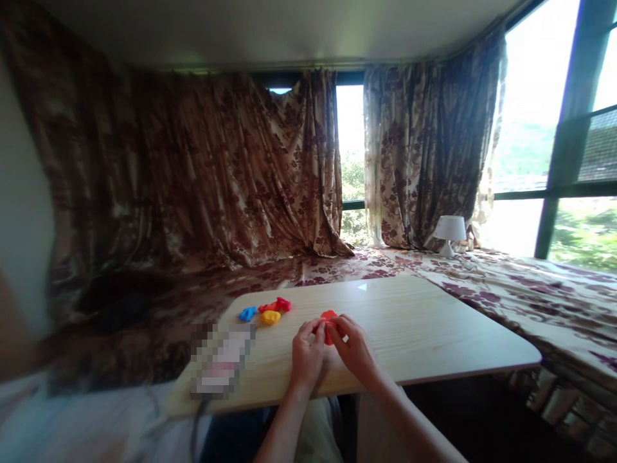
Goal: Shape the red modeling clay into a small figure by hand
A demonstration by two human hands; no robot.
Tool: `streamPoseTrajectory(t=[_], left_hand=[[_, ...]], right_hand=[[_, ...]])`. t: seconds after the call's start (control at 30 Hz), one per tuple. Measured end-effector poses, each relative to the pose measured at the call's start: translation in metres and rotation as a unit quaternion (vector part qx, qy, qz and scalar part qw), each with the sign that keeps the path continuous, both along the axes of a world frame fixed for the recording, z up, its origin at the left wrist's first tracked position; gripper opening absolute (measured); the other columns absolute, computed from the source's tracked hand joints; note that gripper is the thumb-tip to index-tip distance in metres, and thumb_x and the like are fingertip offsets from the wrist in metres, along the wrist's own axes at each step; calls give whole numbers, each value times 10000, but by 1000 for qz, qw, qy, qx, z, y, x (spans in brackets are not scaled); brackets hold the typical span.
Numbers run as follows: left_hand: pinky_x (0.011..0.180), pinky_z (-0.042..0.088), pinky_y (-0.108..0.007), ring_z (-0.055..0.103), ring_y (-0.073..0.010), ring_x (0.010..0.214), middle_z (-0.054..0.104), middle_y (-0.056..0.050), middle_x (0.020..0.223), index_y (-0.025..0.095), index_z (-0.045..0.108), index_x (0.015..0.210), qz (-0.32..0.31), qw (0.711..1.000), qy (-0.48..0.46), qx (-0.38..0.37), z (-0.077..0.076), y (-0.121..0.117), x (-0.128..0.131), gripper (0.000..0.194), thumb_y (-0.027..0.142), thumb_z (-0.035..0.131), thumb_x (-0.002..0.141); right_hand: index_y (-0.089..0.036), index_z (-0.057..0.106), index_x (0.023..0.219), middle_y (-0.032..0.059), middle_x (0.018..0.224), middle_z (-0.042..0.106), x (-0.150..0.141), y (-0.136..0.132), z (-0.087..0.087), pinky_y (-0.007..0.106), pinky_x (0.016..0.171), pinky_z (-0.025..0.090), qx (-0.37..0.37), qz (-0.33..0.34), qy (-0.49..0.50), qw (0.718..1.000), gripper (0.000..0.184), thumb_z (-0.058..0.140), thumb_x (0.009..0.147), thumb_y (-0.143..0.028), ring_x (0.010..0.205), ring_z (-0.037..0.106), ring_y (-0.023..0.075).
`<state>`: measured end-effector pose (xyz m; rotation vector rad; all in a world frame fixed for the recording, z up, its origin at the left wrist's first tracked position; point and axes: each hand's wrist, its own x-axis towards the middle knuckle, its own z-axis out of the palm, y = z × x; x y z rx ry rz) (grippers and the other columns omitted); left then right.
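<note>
Between my two hands, just above the wooden table (409,328), is a soft orange-red piece (330,315) that looks like modelling clay. It is flattish with a rounded, uneven edge. My left hand (308,347) pinches its left side between thumb and fingers. On the other side, the thumb and fingertips of my right hand (354,344) close on it. The fingers hide part of its middle. To the left on the table lie a blue lump (247,314), a yellow lump (270,317) and a red lump (276,305), close together.
A blurred-out flat device (224,363) lies at the table's left end, with a dark cable (195,431) hanging from it. Behind the table, a flower-patterned cover (482,289) bears a small white lamp (450,231). Patterned curtains (216,173) hang along the windows.
</note>
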<state>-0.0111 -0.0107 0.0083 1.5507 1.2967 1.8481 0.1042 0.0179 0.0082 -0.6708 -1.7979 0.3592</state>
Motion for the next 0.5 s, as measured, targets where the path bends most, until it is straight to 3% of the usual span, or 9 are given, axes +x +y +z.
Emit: streamPoseTrajectory(t=[0.5], left_hand=[[741, 459, -272, 590, -166, 754, 642, -40, 774, 158, 683, 802, -3, 1000, -14, -2, 4, -2, 1, 199, 324, 601, 731]], right_hand=[[-176, 560, 652, 14, 680, 543, 3, -7, 6, 245, 617, 405, 14, 13, -9, 1000, 328, 378, 917, -236, 622, 492, 118]])
